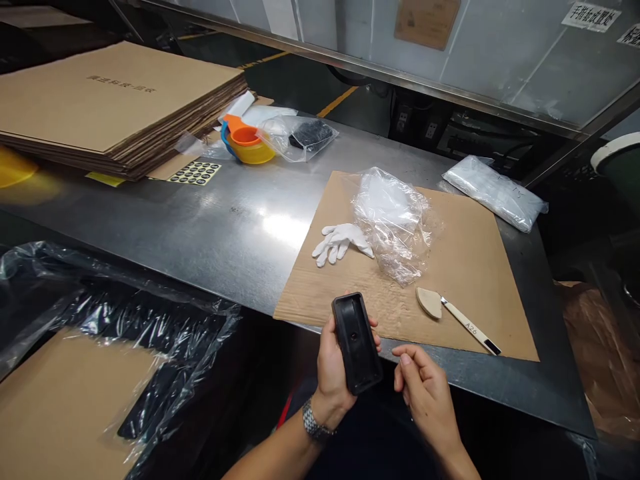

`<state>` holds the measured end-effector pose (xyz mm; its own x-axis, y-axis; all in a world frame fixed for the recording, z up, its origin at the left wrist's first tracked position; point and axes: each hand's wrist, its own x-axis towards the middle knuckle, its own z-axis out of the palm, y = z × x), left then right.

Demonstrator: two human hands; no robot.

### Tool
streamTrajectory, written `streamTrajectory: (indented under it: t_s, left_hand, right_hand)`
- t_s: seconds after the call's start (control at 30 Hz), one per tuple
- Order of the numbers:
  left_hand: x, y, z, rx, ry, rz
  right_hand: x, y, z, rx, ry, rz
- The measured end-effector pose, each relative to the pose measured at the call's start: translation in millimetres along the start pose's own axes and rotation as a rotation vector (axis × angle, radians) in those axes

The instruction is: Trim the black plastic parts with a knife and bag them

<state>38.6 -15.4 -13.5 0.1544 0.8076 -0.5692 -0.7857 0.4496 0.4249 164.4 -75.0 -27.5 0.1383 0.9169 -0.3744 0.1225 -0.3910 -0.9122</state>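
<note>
My left hand [334, 363] is wrapped around a black, oblong, tray-like plastic or rubber part [357, 341]. The part's hollow side faces up, and a small round hole shows in its floor. To the right of it, just off the table's front edge, my right hand [424, 393] is loosely closed, thumb near the curled fingers, with nothing visible in them. Beyond my hands, on a cardboard sheet [480, 267], lie a white glove [343, 241] and a crumpled clear plastic bag [393, 217]. A knife with a white handle marked A26 [467, 320] rests there too, its blade end covered by a tan piece [429, 303].
Stacked cardboard [125, 100] fills the table's far left. Nearby are orange and yellow tape-holder-like items [250, 143], a bagged black part [313, 135] and a sticker sheet [195, 173]. A plastic-wrapped pack [495, 190] lies far right. Lower left, a plastic-lined container holds black parts [145, 400] and cardboard [70, 400].
</note>
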Motion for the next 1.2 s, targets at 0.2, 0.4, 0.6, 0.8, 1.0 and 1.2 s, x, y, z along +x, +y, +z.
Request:
streamTrajectory:
  t_s: [0.2,0.4,0.6,0.8,1.0,1.2]
  left_hand:
    - [-1,2,4.1,0.009,0.068,0.048]
    - [-1,1,3.3,-0.005,0.156,-0.001]
    - [0,-1,1.8,-0.011,0.2,-0.029]
    - [-1,0,0.7,0.047,0.226,-0.052]
    - [-3,-1,1.6,0.063,0.226,-0.04]
    - [-3,-2,0.1,0.078,0.191,-0.075]
  right_hand:
    - [-7,-8,7,0.028,-0.087,0.056]
    - [-10,-10,12,0.027,-0.118,0.062]
    - [-10,-10,16,0.036,-0.147,0.077]
    - [-9,-11,18,0.089,-0.158,0.123]
    - [-8,-8,21,0.128,-0.168,0.156]
    - [-7,-5,21,0.139,-0.164,0.154]
